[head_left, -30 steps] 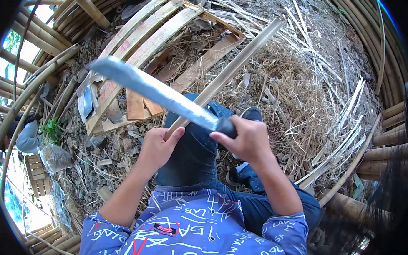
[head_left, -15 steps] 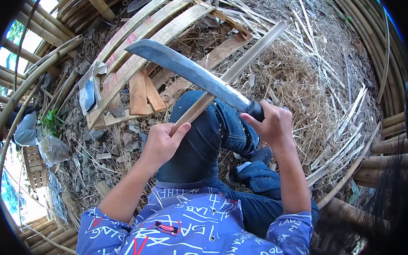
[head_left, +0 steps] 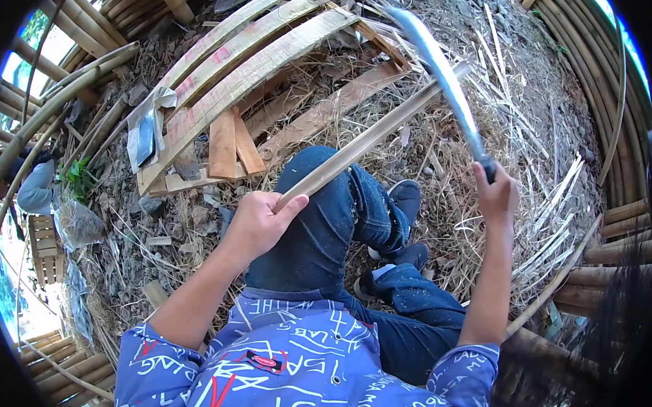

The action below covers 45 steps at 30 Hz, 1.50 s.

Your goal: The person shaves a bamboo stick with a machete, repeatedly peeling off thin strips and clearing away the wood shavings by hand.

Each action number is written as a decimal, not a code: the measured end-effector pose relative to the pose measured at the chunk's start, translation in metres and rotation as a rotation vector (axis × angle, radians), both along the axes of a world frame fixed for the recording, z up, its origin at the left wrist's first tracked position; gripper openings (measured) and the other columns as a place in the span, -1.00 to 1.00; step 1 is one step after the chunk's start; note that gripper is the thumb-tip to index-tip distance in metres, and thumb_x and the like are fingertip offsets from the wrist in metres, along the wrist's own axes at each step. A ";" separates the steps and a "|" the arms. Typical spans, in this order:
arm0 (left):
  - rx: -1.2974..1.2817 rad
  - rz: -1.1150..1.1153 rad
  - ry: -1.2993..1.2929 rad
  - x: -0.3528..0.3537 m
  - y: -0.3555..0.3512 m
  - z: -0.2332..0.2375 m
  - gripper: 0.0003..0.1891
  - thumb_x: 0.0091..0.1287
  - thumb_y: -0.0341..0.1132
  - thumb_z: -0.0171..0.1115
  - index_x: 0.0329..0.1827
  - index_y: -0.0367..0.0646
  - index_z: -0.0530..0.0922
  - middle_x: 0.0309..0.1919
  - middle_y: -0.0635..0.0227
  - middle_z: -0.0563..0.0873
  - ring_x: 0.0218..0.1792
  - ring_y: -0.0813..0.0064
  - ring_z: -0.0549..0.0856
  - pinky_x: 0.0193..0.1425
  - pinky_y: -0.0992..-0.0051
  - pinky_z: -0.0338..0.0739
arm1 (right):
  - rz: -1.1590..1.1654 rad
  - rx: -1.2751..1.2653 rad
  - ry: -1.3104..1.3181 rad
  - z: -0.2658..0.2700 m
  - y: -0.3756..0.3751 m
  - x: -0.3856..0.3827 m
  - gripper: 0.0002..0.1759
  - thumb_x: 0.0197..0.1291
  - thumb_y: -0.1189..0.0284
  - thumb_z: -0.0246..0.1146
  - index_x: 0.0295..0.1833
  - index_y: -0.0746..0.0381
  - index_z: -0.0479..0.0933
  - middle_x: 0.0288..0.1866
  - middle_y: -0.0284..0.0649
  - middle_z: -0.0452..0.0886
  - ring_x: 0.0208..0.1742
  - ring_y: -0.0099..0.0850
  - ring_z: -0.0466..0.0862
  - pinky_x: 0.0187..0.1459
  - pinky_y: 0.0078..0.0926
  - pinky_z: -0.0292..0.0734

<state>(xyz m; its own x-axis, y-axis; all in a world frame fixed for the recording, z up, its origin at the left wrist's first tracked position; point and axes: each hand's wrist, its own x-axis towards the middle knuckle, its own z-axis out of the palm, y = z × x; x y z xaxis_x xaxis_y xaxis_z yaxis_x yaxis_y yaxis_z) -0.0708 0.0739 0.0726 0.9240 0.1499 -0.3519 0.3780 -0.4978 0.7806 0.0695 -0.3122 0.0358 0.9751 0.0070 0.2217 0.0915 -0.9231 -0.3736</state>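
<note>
My left hand (head_left: 265, 219) is closed round the near end of a long bamboo strip (head_left: 367, 140), which slants up and to the right across my raised knee. The fingers of my right hand (head_left: 496, 191) are wrapped round the black handle of a large machete (head_left: 442, 67). Its broad, curved blade points up and slightly left, and it crosses the strip's far end in this view. Whether blade and strip touch, I cannot tell.
A slatted wooden pallet (head_left: 241, 83) lies beyond my knee, with a phone (head_left: 146, 138) on its left corner. Bamboo shavings (head_left: 552, 215) cover the ground to the right. Bamboo poles (head_left: 604, 68) line the sides. Part of another person (head_left: 37, 188) shows at far left.
My right hand has moved right with the machete, and the blade has swung from lying across the strip's middle to a steeper angle near its far end. The strip sits slightly lower at its far end.
</note>
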 end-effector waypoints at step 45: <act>-0.016 -0.040 0.002 0.002 0.000 0.002 -0.47 0.42 0.00 0.19 -0.64 -0.20 0.44 -0.70 0.67 0.29 -0.59 0.78 0.24 -0.58 0.55 0.10 | 0.049 0.039 0.042 0.007 0.030 0.006 -0.41 0.15 -0.18 0.22 -0.28 0.20 0.61 -0.51 -0.05 0.65 -0.41 -0.03 0.68 -0.30 -0.11 0.53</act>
